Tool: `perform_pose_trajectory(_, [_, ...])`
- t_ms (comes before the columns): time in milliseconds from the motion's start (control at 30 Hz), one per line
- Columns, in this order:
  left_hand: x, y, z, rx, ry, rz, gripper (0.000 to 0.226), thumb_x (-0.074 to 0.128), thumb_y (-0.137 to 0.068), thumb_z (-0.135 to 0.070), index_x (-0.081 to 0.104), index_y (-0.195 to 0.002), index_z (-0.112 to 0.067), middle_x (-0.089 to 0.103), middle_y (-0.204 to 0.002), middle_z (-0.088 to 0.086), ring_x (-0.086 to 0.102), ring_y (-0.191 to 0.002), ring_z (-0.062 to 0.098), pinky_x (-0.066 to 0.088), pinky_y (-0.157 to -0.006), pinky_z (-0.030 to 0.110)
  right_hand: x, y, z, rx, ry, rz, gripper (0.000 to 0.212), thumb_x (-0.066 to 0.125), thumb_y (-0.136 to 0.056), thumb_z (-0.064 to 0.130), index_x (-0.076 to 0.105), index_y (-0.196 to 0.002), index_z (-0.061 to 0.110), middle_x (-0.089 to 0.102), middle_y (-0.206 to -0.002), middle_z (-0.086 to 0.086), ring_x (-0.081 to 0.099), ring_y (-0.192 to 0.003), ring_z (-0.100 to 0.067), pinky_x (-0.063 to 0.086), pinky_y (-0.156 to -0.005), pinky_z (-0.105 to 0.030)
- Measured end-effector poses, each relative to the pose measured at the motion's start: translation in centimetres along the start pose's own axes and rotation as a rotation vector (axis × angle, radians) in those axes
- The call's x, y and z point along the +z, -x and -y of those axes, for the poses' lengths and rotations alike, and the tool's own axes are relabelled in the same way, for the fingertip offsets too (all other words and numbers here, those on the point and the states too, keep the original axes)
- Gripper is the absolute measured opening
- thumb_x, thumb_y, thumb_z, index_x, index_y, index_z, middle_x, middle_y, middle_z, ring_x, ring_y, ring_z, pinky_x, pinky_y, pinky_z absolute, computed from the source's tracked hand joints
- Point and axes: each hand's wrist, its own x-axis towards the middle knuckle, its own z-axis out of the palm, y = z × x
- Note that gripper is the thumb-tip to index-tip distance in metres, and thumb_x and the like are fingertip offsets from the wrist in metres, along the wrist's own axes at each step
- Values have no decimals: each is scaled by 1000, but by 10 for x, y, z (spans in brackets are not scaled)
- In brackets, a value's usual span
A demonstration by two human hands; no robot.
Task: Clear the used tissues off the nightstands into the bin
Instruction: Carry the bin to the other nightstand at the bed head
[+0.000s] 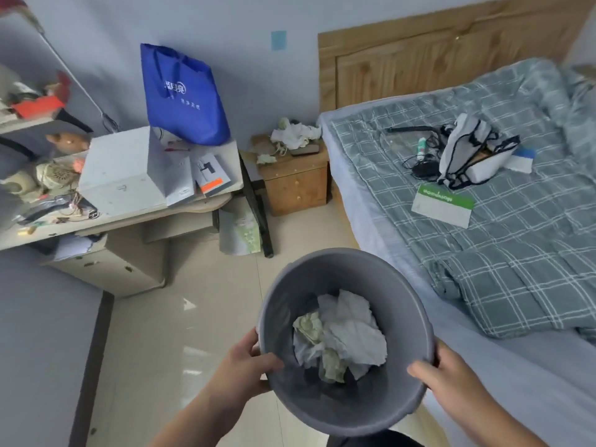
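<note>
I hold a grey round bin (322, 269) in front of me above the floor. My left hand (248, 366) grips its left rim and my right hand (442, 372) grips its right rim. Several crumpled tissues (342, 333), white and greenish, lie in the bin's bottom. Farther off, a small wooden nightstand (295, 179) stands against the wall beside the bed. A heap of white crumpled tissues (295, 133) sits on its top, and one greenish wad (266, 159) lies near its front left corner.
A cluttered desk (129, 217) with a white box (125, 169) and a blue bag (183, 95) stands left of the nightstand. The bed (483, 237) with a checked cover fills the right side. Tiled floor (180, 317) runs between me and the nightstand.
</note>
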Motion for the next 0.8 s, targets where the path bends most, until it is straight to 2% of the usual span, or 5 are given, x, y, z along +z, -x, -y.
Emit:
perform_pose_trajectory(133, [-2,-77,-58,-10,-5,-51,55,72,-61,-7,79,-109,-33,81,-103,11,80,-92,28,66,-72,39,-12,-92,55,22,-29,68,23,66,-72,25,71,-93,33,76,-85,2,72,-83,-16,52,-73,-39])
perform_pose_trajectory(233, [-8,-118,-103,9,50,-90,55,73,-61,-8,79,-109,-34,81,-102,10,80,-91,28,66,-71,38,-20,-153,108,-4,6,95,26,63,-65,30,69,-89,36,74,-85,-2,68,-69,-7,49,-68,-37])
perform_pose_trajectory(400, [-25,-171,-152,32,136,-137,59,73,-63,-7,78,-115,-35,81,-107,10,80,-94,29,66,-73,38,-24,-240,196,-67,86,148,38,61,-57,37,69,-94,41,76,-87,5,70,-82,-15,52,-72,-39])
perform_pose_trajectory(567, [-48,-235,-189,17,209,-154,59,76,-61,-7,79,-111,-39,82,-108,13,79,-95,29,66,-74,41,-9,-310,249,-61,121,183,39,62,-59,34,69,-96,45,77,-86,10,70,-80,-8,51,-73,-37])
perform_pose_trajectory(800, [-84,-386,-231,-107,185,-68,65,73,-78,20,71,-130,-19,82,-107,17,81,-93,29,63,-69,34,8,-429,298,132,70,122,48,64,-53,26,72,-101,32,74,-68,10,65,-60,-1,47,-63,-24])
